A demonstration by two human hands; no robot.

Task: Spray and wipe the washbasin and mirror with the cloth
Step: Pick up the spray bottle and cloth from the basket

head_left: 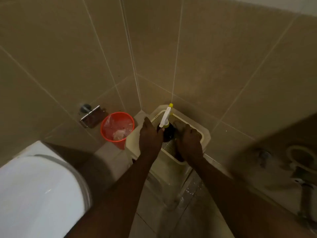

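while both arms reach down into the tiled corner, the left hand (149, 134) is wrapped around the neck and shoulder of the dark spray bottle (167, 133), just under its white trigger head with the yellow nozzle, and that reads as a firm grasp ready to lift. the thumb side lies toward the bottle and the fingers curl round the far side, with the wrist bent down and the forearm running straight from the lower middle of the view. the right hand (189, 140) is plunged into the cream basket (171, 152) just beside the bottle, knuckles up and fingers bent downward; it seems to be gathering something pale and crumpled at its fingertips, probably the cloth (179, 125), though i cannot tell if the fingers have actually closed on it. the bottle stands upright in the basket, which looks like where the cleaning kit is stored, tucked against the corner where two walls meet so it stays out of the way. to the left of it sits an orange bin (109, 134) lined with clear plastic, and further left the white toilet (37, 191). the washbasin (299, 156), blurred, is at the far right edge, well apart from both hands, and no mirror is in view. by my judgement the task is only at fetching its tools; no spraying has begun.
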